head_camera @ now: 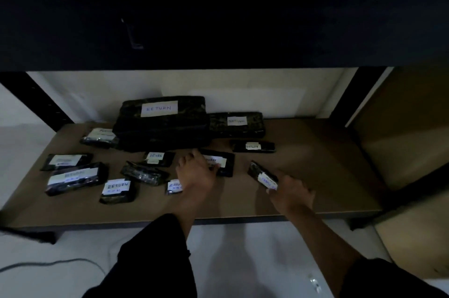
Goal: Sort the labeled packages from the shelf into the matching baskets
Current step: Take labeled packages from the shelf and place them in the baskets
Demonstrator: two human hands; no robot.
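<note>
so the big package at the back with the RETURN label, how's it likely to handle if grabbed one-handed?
The big package looks bulky, so one hand probably won't span it. Its dark wrap looks crinkled and glossy, so likely soft-skinned and a bit slippery. It lies flat on the shelf, so it is unlikely to roll or tip.

- We have one view only, worn on the head, looking forward and steeply down.
- We face the low shelf board [303, 190] square on, close enough that both forearms reach in from the bottom edge.
- The upper shelf beam [243, 25] crosses the top of our view, and the wide lens bends the outer edges.
</note>
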